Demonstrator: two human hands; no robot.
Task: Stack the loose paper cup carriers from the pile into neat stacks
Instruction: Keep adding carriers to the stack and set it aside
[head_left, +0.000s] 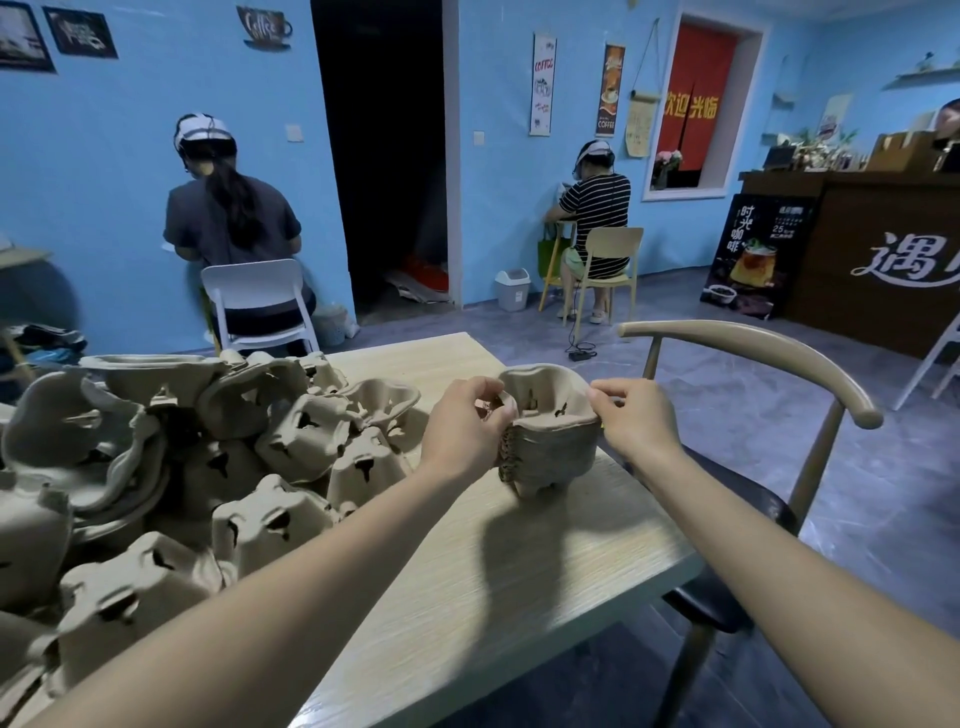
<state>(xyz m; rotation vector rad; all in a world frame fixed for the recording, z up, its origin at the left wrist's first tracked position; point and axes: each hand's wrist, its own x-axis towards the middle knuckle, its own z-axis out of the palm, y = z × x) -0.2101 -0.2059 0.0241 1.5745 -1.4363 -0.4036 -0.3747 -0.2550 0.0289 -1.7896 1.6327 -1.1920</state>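
At table's 1 o'clock edge, my left hand (467, 421) & right hand (631, 415) pinch opposite rims of the carrier stack (553, 441), pile (182, 467) at 9 o'clock; I'd press evenly w/ both, rims aligned, till top carrier nests flush.

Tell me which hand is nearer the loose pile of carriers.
Left. The left hand grips the stack on its pile side, beside the loose pile; the right hand pinches the stack's far edge.
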